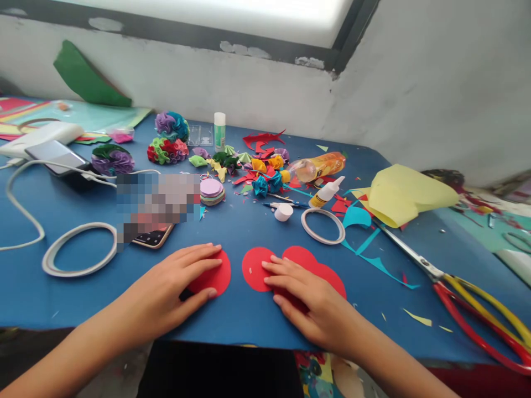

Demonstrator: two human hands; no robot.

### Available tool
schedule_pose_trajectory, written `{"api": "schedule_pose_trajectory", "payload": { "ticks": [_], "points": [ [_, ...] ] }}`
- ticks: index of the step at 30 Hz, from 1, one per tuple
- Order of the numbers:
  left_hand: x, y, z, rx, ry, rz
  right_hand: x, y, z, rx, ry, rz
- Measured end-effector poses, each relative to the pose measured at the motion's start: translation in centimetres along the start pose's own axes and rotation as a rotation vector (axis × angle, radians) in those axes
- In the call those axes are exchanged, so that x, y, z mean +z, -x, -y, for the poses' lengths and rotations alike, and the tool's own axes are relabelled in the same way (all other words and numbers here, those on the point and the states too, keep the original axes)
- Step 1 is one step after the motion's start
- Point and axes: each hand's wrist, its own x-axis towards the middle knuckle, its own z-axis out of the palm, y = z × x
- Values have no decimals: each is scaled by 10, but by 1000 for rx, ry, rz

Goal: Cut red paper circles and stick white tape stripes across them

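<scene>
Over a red paper circle (222, 275) near the table's front edge lies my left hand (178, 284), fingers spread and resting on it, covering its left part. My right hand (307, 293) lies with outstretched fingers across several more red paper circles. One of these, a red circle (252, 271), sticks out to the left under its fingertips. Two others, an upper circle (297, 256) and a right-hand circle (332, 279), overlap beyond the knuckles. What lies under the right palm is partly hidden. Neither hand is lifting anything.
Long-bladed scissors (427, 265) with red and yellow handles lie at right. Around them are a glue bottle (327, 192), tape rolls (305, 224) and blue paper scraps (357, 216). Behind are paper flowers (168, 151), a stack of paper circles (212, 189) and a glue stick (219, 132); a phone (155, 237) lies left.
</scene>
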Motion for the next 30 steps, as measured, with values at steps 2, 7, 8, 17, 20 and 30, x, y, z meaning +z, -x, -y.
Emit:
{"api": "schedule_pose_trajectory", "payload": {
  "ticks": [2,7,8,17,20,30],
  "points": [
    [1,1,0,-2,0,-15,0,0,1,2,8,-4],
    [3,2,2,6,4,-59,0,-1,1,17,1,-8],
    [3,2,2,7,5,-59,1,-1,1,23,-3,-8],
    [1,-2,-1,14,68,-45,2,1,0,28,2,-15],
    [0,-1,-2,1,64,-36,2,0,0,28,5,-5],
    [1,3,1,-33,28,-59,1,-1,3,43,14,20]
  ]
}}
